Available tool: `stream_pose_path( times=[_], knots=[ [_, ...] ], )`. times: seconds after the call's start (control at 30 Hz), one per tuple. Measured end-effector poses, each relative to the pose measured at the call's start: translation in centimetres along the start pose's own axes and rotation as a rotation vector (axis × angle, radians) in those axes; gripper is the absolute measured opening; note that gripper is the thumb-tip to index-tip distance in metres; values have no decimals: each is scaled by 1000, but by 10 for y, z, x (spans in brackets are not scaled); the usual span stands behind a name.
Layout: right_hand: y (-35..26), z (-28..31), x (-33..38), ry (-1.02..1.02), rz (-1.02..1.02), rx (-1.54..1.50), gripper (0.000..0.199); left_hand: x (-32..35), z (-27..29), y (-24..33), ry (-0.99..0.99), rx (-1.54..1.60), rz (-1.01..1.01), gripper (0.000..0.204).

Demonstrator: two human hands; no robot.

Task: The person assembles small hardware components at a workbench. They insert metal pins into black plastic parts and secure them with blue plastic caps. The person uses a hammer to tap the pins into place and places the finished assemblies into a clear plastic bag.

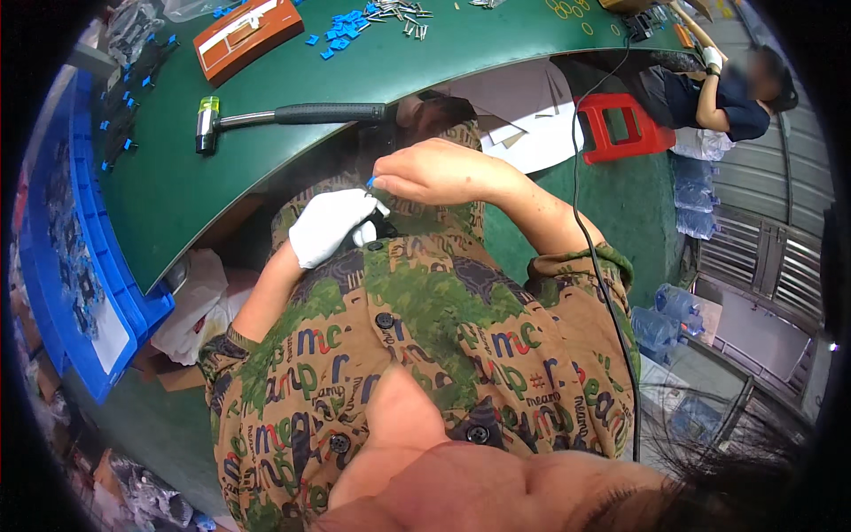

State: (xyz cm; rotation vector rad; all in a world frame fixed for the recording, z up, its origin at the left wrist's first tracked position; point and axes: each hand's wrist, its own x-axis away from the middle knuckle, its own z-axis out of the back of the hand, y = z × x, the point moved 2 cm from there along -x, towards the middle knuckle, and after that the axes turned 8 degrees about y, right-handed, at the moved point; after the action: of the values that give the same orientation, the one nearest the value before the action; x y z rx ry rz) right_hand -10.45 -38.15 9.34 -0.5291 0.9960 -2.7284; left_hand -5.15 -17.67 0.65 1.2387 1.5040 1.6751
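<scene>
we note the right hand pinching a small blue piece just beside the curled, gloved left hand, whose contents we cannot tell; we judge this piece unfinished, with loose blue parts remaining on the green table.

hammer on table | bin left of table | stool right of hammer

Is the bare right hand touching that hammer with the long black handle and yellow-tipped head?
Apart. The head view shows a plain gap between the bare right hand and the black-handled, yellow-tipped hammer, which lies on the green table.
</scene>
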Motion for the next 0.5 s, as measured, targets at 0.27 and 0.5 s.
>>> stream_pose_path(
  times=[0.27,0.5],
  knots=[
    [1,-8,-4,-60,13,-59,33,2,-4,-8,72,-78,-86,34],
    [3,-7,-7,-118,61,-62,31,4,-6,-8,38,-280,-121,35]
  ],
)
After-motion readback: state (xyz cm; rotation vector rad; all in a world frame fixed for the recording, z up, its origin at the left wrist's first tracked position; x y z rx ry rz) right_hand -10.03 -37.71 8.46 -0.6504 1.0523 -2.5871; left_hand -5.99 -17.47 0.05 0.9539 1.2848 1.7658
